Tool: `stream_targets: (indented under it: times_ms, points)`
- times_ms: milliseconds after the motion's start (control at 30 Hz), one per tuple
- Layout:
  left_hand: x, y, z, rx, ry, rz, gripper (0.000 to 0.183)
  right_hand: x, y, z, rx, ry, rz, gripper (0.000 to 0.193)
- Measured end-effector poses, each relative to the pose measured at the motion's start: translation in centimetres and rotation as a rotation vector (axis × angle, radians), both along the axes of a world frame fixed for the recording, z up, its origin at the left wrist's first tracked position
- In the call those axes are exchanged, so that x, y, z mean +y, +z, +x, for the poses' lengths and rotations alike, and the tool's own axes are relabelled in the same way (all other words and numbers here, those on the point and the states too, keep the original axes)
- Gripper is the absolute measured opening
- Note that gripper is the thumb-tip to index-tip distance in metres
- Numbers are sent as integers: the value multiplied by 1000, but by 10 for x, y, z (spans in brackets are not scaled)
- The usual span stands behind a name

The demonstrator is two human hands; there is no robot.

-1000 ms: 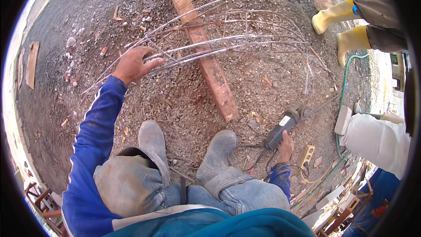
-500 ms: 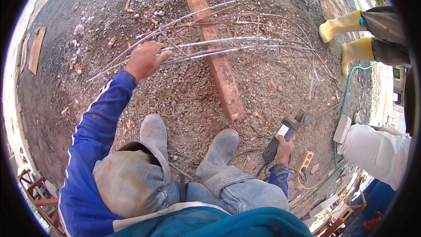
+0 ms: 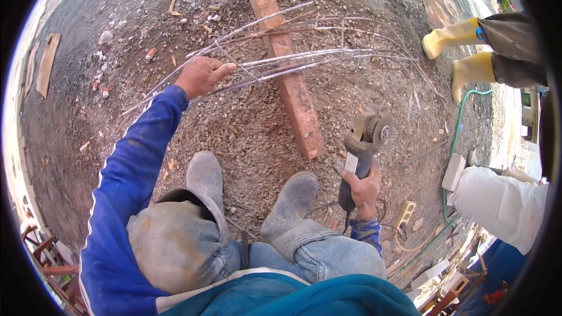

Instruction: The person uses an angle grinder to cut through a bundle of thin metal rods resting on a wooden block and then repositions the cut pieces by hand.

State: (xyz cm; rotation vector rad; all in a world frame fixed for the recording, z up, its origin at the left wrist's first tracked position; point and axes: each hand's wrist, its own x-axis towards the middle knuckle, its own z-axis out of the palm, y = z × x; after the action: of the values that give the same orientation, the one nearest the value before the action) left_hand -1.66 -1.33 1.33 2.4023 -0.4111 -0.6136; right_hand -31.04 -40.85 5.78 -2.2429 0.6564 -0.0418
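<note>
My right hand point(image 3: 366, 190) is wrapped round the body of an angle grinder point(image 3: 356, 167), its cutting disc point(image 3: 383, 131) facing up and away from me. Some ground separates the disc from the rods. On the left, my left hand point(image 3: 204, 76) is closed on a long, loosely tied frame of thin steel rods point(image 3: 319, 64), near its left end. The fingers' undersides are hidden. These rods lie across a reddish wooden beam point(image 3: 301, 111), and their right end spreads out over the gravel.
A person in yellow rubber boots point(image 3: 468, 35) stands at the right. Near them a green hose point(image 3: 459, 123) runs along the ground. A power strip point(image 3: 405, 213) with a cable lies right of my knee, close to a white sack point(image 3: 494, 202). Planks point(image 3: 48, 65) lie far left.
My right hand has raised the grinder and swung its head left, away from the thin rod on the ground. My left hand and the rod frame have shifted slightly right.
</note>
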Motion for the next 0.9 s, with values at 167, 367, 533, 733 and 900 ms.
stream_targets:
  times_ms: [167, 367, 533, 733, 900]
  points:
    - [-3, -6, -15, -343, -52, 147, 53, 18, 21, 18, -5, 35, 128, 50]
    - [-6, -5, -27, -365, 21, 184, 46, 23, 25, 16, -10, 0, 52, 48]
    - [-2, -5, -32, -526, 23, -43, 27, 15, 12, 6, 36, -95, 6, 46]
    - [-3, 3, -41, -866, 102, -128, 25, 11, 6, -4, 78, -135, -35, 46]
    - [-54, 42, -99, -333, -269, -397, 37, 18, 19, 10, 77, -127, 17, 46]
